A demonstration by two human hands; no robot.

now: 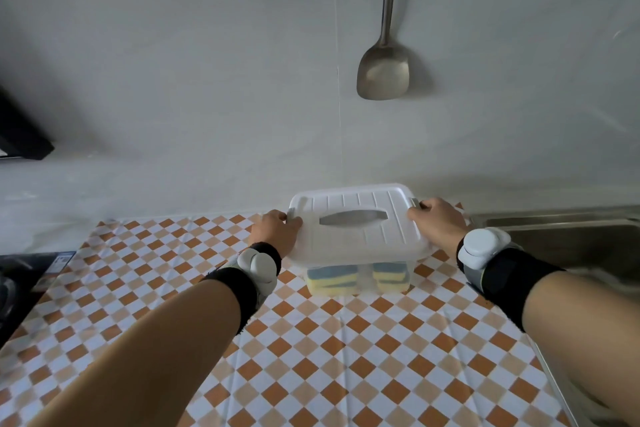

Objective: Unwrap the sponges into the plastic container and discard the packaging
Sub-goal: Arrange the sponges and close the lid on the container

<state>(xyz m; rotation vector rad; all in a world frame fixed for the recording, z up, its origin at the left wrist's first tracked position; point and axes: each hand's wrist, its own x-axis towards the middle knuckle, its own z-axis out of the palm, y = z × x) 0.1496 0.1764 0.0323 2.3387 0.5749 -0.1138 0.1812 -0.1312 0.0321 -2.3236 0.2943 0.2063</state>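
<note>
A clear plastic container (360,282) stands on the checkered cloth near the wall, with a white lid (356,239) on top that has a grey handle. Through its wall I see stacked yellow-and-blue sponges (334,279) in two piles. My left hand (275,230) grips the lid's left end at the grey latch. My right hand (438,224) grips the lid's right end at the other latch. No packaging shows in view.
An orange-and-white checkered cloth (311,357) covers the counter. A steel sink (568,239) lies to the right. A metal spatula (384,69) hangs on the wall above. A dark stove top (24,281) sits at the left edge.
</note>
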